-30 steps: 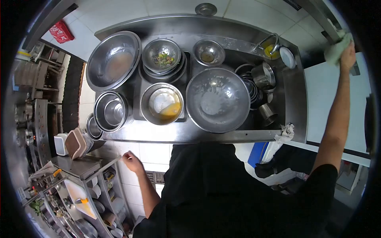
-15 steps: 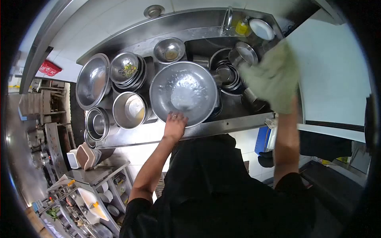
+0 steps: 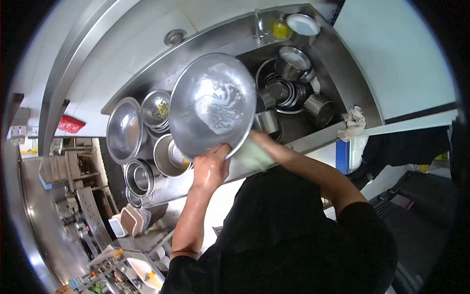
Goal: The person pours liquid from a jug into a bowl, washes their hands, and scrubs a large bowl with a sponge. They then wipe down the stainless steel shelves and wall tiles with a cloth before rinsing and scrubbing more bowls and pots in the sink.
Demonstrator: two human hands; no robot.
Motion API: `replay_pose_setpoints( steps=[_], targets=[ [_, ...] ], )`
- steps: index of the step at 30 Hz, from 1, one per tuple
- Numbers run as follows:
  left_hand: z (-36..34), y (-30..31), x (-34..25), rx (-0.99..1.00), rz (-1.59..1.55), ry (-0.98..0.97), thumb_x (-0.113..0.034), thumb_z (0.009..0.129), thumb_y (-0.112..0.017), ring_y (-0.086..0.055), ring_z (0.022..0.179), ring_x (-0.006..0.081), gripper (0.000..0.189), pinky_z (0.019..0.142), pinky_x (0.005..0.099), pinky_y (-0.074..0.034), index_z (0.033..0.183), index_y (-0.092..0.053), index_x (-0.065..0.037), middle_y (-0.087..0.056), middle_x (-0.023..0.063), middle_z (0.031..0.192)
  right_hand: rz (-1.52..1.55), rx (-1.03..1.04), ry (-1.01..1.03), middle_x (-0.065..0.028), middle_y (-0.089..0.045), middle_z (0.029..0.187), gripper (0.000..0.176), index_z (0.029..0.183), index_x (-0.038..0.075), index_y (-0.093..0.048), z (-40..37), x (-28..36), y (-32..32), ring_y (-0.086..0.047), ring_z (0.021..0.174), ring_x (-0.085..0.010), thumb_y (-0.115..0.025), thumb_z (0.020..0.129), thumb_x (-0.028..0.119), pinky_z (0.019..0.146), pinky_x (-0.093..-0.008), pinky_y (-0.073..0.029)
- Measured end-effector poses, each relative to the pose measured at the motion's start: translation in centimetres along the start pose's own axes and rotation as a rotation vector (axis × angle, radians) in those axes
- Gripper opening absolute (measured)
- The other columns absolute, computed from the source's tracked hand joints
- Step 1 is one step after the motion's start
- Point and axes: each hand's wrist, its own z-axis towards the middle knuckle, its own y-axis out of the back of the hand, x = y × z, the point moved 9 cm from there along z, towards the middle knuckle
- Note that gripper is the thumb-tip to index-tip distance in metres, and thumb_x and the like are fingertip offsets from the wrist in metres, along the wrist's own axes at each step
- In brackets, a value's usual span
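A large steel bowl [image 3: 188, 110] tilts up over the sink's front edge, its inside wet with whitish suds or water. My left hand [image 3: 211, 169] is closed on its near rim, thumb on the inner side. At the bowl's lower right rim, my right hand [image 3: 267, 144] grips a pale green cloth [image 3: 252, 157], blurred by motion. Part of the cloth is hidden behind the rim. Left of the bowl stand a deep steel pot [image 3: 166, 157] and a stack of steel bowls [image 3: 155, 105] with food scraps in the top one.
The dark sink basin [image 3: 298, 130] holds several steel pots, including an upright pot [image 3: 293, 66] and a tipped pot [image 3: 318, 109]. Behind are a faucet [image 3: 259, 29] and a yellow bottle [image 3: 280, 27]. A whitish rag [image 3: 353, 122] lies on the front edge.
The large bowl has been lifted and tilted by my left hand. My right hand has swung the green cloth from the sink's right side down to the bowl's rim.
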Motion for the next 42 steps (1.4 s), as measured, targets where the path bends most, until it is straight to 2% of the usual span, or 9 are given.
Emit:
replay_pose_setpoints(
  steps=[4,9,16,21,25,32,33,37,42],
  targets=[
    [0.4,3.5,1.2,-0.079,-0.142,0.062,-0.012,0.086,-0.074,-0.067,0.083,0.0395,0.017,0.071,0.0394,-0.053,0.098,-0.067,-0.002,-0.068,0.0194,0.09,-1.377,-0.107,0.167,-0.0245,-0.057,0.134,0.054,0.133,-0.001,-0.056,3.6,1.0,-2.7,-0.055,0.126,-0.034,-0.058,0.097,0.039,0.106,-0.042,-0.042],
    [-0.6,5.6,2.8,-0.098,-0.61,0.443,-0.012,0.089,-0.076,-0.058,0.079,0.0067,0.022,0.07,0.0256,-0.048,0.102,-0.068,0.004,-0.071,0.0039,0.088,-1.153,-0.211,0.214,-0.027,-0.059,0.129,0.051,0.129,-0.004,-0.057,1.5,7.7,2.4,-0.058,0.119,-0.0383,-0.063,0.093,0.033,0.103,-0.0435,-0.045],
    [2.4,8.2,2.6,-0.362,-1.055,0.552,-0.028,0.101,-0.061,-0.061,0.085,0.0122,0.033,0.079,0.0273,-0.047,0.111,-0.065,0.003,-0.069,0.0057,0.097,-1.433,-0.919,0.437,-0.027,-0.056,0.131,0.058,0.135,-0.007,-0.049,1.2,20.4,19.0,-0.057,0.117,-0.0415,-0.063,0.089,0.026,0.104,-0.043,-0.045],
    [9.1,4.4,2.0,-0.449,-0.999,0.853,-0.039,0.102,-0.057,-0.049,0.063,0.0073,0.037,0.056,0.0243,-0.036,0.106,-0.068,-0.004,-0.06,-0.0021,0.078,-1.614,-0.86,0.289,-0.0174,-0.024,0.161,0.075,0.153,-0.002,-0.027,7.9,29.9,21.2,-0.028,0.145,-0.0375,-0.061,0.091,0.022,0.118,-0.0484,-0.028],
    [14.7,0.2,1.6,-0.449,-1.122,0.806,-0.037,0.105,-0.051,-0.064,0.09,0.015,0.043,0.082,0.0281,-0.049,0.113,-0.064,0.003,-0.07,0.0088,0.103,-1.847,-0.841,0.245,-0.015,-0.021,0.164,0.076,0.155,-0.002,-0.024,14.8,31.8,25.9,-0.016,0.152,-0.0321,-0.056,0.091,0.023,0.122,-0.0537,-0.009],
    [17.2,-4.4,4.9,-0.562,-1.322,0.872,-0.044,0.104,-0.05,-0.065,0.097,0.0204,0.053,0.088,0.0353,-0.052,0.123,-0.06,0.005,-0.068,0.0134,0.111,-1.992,-0.727,0.202,-0.0154,-0.022,0.163,0.066,0.15,-0.007,-0.034,15.8,30.9,28.0,-0.01,0.153,-0.0312,-0.05,0.098,0.032,0.124,-0.0508,-0.005],
    [17.8,-5.6,5.9,-0.559,-1.362,0.887,-0.044,0.104,-0.05,-0.065,0.098,0.0216,0.054,0.089,0.0365,-0.052,0.125,-0.058,0.005,-0.067,0.0142,0.114,-2.013,-0.753,0.205,-0.0169,-0.038,0.156,0.058,0.139,-0.004,-0.052,15.6,31.5,27.5,-0.026,0.148,-0.0324,-0.05,0.1,0.038,0.12,-0.0482,-0.019],
    [20.5,-10.5,10.1,-0.473,-1.521,1.006,-0.05,0.103,-0.048,-0.064,0.107,0.0272,0.062,0.093,0.0416,-0.053,0.134,-0.052,0.004,-0.063,0.0164,0.125,-0.672,-0.452,0.142,-0.0127,-0.068,0.119,0.05,0.117,0.001,-0.067,16.9,29.4,30.5,-0.062,0.11,-0.0281,-0.051,0.102,0.046,0.098,-0.0406,-0.045],
    [24.3,-18.5,15.6,-0.293,-1.753,0.95,-0.055,0.101,-0.048,-0.062,0.113,0.025,0.062,0.095,0.0427,-0.052,0.134,-0.056,-0.004,-0.064,0.0124,0.127,-0.203,-0.429,-0.158,-0.012,-0.066,0.124,0.053,0.127,0.002,-0.062,14.3,27.9,32.1,-0.063,0.111,-0.0258,-0.053,0.1,0.047,0.1,-0.0418,-0.048]
  ],
)
